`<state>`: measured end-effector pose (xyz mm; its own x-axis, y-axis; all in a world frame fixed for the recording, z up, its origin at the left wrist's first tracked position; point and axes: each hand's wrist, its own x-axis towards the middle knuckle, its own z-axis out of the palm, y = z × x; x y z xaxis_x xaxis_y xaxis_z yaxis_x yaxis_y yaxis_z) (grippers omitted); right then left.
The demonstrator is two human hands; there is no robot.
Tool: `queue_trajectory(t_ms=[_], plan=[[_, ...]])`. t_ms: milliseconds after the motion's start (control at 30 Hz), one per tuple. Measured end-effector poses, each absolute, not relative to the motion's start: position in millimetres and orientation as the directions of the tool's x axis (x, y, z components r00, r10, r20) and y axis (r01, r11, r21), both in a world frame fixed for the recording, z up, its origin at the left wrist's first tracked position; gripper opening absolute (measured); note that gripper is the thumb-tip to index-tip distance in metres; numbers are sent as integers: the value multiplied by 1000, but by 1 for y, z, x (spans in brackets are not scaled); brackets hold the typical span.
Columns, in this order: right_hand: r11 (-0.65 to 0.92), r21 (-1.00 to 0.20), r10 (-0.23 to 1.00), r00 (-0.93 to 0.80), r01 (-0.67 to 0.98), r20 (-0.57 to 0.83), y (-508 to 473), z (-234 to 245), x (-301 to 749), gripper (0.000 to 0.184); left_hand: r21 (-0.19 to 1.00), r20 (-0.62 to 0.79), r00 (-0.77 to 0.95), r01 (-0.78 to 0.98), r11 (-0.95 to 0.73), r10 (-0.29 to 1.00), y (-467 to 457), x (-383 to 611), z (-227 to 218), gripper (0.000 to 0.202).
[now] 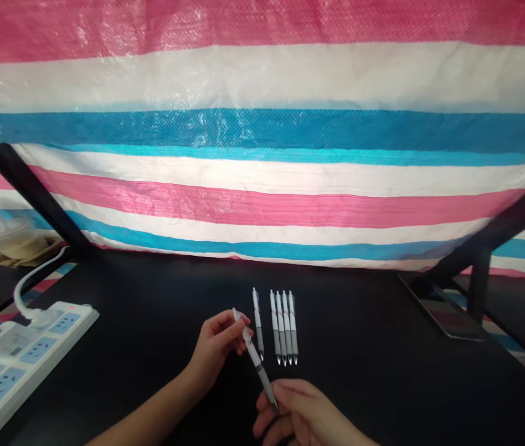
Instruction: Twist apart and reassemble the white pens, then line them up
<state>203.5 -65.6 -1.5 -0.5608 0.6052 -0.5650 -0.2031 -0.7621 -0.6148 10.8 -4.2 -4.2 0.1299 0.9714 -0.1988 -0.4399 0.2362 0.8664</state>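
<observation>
A white click pen (254, 356) with a grey grip slants between my two hands, its tip pointing down to the right. My left hand (218, 341) pinches its clicker end between thumb and fingers. Around the grey grip close to the tip, the fingers of my right hand (297, 409) are closed. Just beyond my left fingertips, a single similar pen (257, 322) lies on the black table (160, 310). Right of it, several matching pens (283, 328) lie side by side in a row, tips toward me.
A white power strip (34, 353) with a plugged-in cord lies at the left. A dark tablet or phone (439, 306) rests at the right by a black frame leg (476, 254). Striped sheeting (262, 130) hangs behind the table. A plastic cup (9, 232) stands far left.
</observation>
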Motion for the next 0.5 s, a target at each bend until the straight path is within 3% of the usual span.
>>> queue_trajectory(t_ms=[133,500], plan=[[-739,-650,619,-560,-177,-550,-68,-13,205,36,867,-201,110,-443,229,973,-5,11,-5,25],[-666,-726,652,-605,-169,-457,-58,-35,208,47,882,-188,-33,-446,154,982,6,2,0,26]])
